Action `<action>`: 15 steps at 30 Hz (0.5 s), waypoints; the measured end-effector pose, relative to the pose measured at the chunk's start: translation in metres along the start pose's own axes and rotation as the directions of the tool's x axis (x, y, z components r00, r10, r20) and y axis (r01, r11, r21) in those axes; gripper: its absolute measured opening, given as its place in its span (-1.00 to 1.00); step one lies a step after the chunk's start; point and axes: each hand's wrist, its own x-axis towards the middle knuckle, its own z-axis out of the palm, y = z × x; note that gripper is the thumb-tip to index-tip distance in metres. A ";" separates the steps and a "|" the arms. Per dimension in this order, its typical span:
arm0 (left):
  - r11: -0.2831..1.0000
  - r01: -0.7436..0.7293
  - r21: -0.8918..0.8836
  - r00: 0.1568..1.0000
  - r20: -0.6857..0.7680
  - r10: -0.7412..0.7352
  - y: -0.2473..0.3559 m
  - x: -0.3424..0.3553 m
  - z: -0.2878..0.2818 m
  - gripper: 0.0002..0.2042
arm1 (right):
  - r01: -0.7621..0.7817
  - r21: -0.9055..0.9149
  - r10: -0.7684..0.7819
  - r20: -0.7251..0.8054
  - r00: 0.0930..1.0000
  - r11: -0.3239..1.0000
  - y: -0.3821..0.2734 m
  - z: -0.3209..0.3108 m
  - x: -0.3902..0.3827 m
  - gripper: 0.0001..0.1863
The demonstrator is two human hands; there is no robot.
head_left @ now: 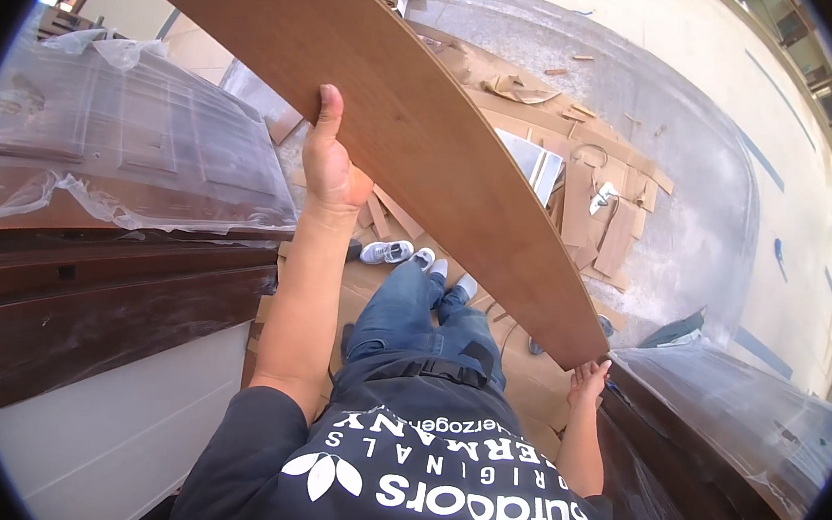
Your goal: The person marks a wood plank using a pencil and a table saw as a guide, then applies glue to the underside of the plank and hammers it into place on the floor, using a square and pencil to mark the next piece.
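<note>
I watch the long, flat brown wooden board span both hands, running on past the left. My left hand clasps its edge, fingers hidden; my right hand curls around its end. I judge it stiff, smooth, unwieldy, best held wide apart.

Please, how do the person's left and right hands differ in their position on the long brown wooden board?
The left hand is partway along the long left edge of the long brown wooden board; the right hand is at its narrow near end.
The left hand's thumb points up over the board's face, with fingers out of sight; the right hand's fingertips show beside the end corner.
Both are bare.
</note>
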 end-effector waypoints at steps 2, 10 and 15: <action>1.000 -0.021 0.016 0.999 -0.039 0.022 0.004 0.019 -0.003 -0.42 | -0.010 0.033 0.009 0.028 1.000 0.999 -0.017 0.011 0.005 -0.03; 1.000 -0.025 0.017 0.998 -0.057 0.026 0.012 0.082 0.006 -0.43 | 0.223 0.043 -0.222 -0.031 0.975 0.974 -0.044 0.067 -0.010 -0.48; 0.999 0.030 -0.024 0.998 0.060 -0.028 0.003 0.093 0.010 -0.50 | 0.456 -0.176 -0.476 -0.094 0.874 0.872 -0.060 0.098 -0.028 -0.47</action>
